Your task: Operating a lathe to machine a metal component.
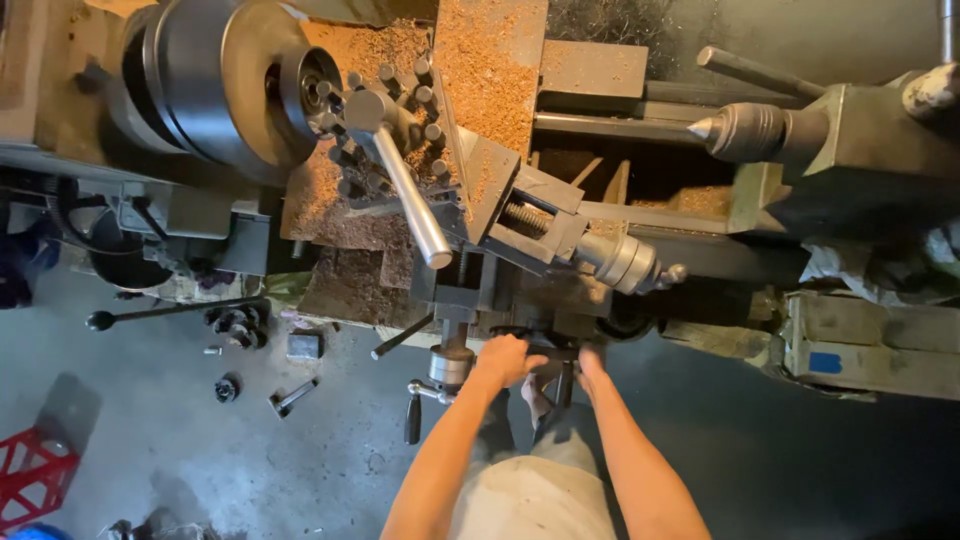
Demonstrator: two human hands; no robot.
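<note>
Lathe (640, 215) seen from above, person standing at the front of the carriage. Both hands down on the dark handwheel (540, 350) at the apron edge.

Left hand (505, 360): curled over the top left of the wheel rim, fingers wrapped, holding it. Right hand (590, 365): on the right side of the same wheel, mostly edge-on; grip looks closed on the rim or its knob, cannot tell which.

Small crank with black handle (414, 415) hangs just left of the left wrist, untouched. Long shiny lever (410, 205) on the tool post (385, 125) sticks out toward the person, above the hands. Chuck (230, 85) at far left, no bar visible in it. Pointed centre (735, 130) on the right, well apart from the tool post. Brown chips (485, 60) thick over the carriage top.

Judgement for turning the wheel well:
- Feed slow and even, hand over hand, no jerks.
- Keep forearms low, clear of the long lever and the chuck.
- Watch tool tip against chuck face while moving left.
- Brush chips off the ways first; grit there drags the feed.
- Mind loose parts on the floor (250, 430) near the feet.
</note>
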